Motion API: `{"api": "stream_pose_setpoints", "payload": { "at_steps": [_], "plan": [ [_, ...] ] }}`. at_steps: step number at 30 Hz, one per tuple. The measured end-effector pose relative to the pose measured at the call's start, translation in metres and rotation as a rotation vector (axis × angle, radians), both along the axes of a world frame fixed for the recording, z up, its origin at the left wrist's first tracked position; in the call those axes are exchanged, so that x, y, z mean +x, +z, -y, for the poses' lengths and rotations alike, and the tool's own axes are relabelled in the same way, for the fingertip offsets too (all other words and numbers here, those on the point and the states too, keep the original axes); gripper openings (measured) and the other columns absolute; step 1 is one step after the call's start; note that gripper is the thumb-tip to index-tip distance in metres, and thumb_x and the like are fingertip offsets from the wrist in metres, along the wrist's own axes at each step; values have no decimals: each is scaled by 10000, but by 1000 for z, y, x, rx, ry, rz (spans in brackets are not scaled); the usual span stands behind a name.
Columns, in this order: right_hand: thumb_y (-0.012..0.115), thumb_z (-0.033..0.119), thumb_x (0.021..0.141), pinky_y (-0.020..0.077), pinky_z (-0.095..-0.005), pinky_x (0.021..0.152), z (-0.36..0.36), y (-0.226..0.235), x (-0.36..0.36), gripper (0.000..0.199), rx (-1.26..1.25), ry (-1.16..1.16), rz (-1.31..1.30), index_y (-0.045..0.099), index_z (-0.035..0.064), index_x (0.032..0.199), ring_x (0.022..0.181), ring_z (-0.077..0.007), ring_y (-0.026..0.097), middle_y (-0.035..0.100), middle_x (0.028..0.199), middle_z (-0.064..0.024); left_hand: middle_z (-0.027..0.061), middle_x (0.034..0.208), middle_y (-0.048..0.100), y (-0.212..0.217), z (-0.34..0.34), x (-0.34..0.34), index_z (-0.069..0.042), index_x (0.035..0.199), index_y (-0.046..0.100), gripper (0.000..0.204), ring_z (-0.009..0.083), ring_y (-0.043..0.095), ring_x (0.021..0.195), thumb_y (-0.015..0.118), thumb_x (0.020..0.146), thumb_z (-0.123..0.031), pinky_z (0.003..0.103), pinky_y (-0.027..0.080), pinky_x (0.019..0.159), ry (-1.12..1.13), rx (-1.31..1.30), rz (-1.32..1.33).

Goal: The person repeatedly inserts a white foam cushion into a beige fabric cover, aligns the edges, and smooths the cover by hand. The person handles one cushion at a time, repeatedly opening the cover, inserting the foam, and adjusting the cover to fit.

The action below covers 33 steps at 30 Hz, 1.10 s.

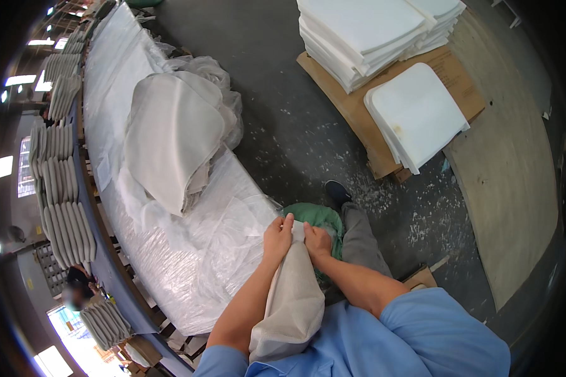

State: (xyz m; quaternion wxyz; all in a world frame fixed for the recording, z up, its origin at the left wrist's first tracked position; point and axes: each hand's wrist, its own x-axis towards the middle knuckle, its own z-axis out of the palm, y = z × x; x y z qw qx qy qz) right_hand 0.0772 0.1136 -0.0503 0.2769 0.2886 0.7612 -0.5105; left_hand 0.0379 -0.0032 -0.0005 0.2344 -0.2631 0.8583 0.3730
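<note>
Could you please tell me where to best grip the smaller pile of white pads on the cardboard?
Grip the smaller pile by opposite side edges, probably from the near side: those edges lie exposed, while the taller stack stands behind.

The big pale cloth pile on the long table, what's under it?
Shiny clear plastic shows around the pale cloth pile, so it probably goes underneath too. The pile covers the middle, so what's right under there can't be seen.

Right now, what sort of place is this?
Probably a cushion workshop: foam-like white pads on cardboard, a pale fabric piece being held, and rows of grey cushions at left.
</note>
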Motion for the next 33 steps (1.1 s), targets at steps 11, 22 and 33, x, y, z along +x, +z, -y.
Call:
{"api": "stream_pose_setpoints", "payload": {
  "at_steps": [11,22,33],
  "plan": [
    [477,474,981,476,-530,814,-1,-26,8,546,72,-8,22,723,2,859,913,-470,645,677,905,-266,240,852,703,-27,-13,-11,-12,937,691,358,401,684,822,639,949,-366,446,516,749,-110,-132,-83],
    [485,454,986,481,-520,835,14,-8,3,531,51,-103,64,734,-4,886,929,-467,649,687,936,-272,236,856,692,-6,45,49,49,971,679,538,342,673,853,462,1039,-439,410,495,811,-1,-59,-11],
    [434,550,1009,483,-475,816,16,-4,6,632,-80,-174,95,710,-9,907,930,-424,661,703,989,-253,240,928,718,-10,54,44,53,1024,705,525,342,683,904,448,1048,-405,398,499,848,-18,-157,-44]
  ]
}}
